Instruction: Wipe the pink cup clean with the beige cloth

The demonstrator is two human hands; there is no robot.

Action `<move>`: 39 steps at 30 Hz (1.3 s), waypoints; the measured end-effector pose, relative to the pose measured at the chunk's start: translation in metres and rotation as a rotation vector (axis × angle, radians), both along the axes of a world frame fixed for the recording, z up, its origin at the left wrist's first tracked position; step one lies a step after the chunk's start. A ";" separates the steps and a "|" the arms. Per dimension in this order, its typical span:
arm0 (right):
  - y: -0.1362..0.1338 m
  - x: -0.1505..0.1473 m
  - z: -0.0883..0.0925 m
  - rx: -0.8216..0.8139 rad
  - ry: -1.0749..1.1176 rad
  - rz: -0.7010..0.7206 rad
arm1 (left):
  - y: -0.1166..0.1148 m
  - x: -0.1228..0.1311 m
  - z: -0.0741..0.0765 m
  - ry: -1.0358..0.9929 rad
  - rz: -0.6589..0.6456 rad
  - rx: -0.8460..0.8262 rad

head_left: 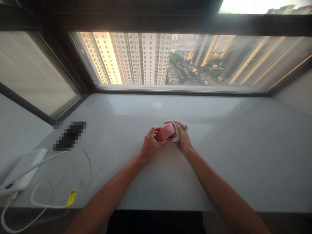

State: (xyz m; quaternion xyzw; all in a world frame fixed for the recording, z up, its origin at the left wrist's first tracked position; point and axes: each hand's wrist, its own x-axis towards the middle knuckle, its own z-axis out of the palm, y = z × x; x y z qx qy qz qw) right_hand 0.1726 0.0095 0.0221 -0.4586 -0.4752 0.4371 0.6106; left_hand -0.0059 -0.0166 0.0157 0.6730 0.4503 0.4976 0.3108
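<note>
Head view, straight to the middle of the pale grey speckled sill [117,130]: pinched in the left hand [149,143], a glossy pink block [167,131] with flat, angled faces, fingers curled about its left end, thumb stretched along its lower edge. Over on the right, a crumpled beige cloth [175,128], bunched in the right hand [184,139] and wrapped about the block's right end. And the line to watch: long axis mostly sideways, tilted up toward the right, running from left grip to cloth. Left hand on bare pink; on the right, cloth in between. Right fingertips mostly out of sight, so cannot tell how firm that squeeze. Lifted or resting on the sill? Cannot tell. Far left, well apart: a white slab-shaped device [26,167] and a looping white cable [91,169] with a yellow tag [71,197].
</note>
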 end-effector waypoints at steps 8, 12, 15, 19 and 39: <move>-0.037 -0.009 0.028 0.592 -0.986 0.039 | 0.004 -0.003 -0.007 -0.044 -0.051 0.059; -0.027 -0.009 0.025 0.452 -0.700 -0.016 | 0.003 -0.001 -0.005 -0.024 -0.021 0.024; -0.012 -0.008 0.013 0.159 -0.265 -0.056 | 0.002 0.000 -0.002 0.001 -0.010 0.005; 0.000 -0.005 0.001 -0.163 0.054 -0.022 | 0.001 -0.001 0.001 0.000 -0.004 0.007; -0.001 -0.003 0.000 -0.023 -0.057 -0.002 | 0.000 0.000 0.001 -0.025 -0.013 -0.032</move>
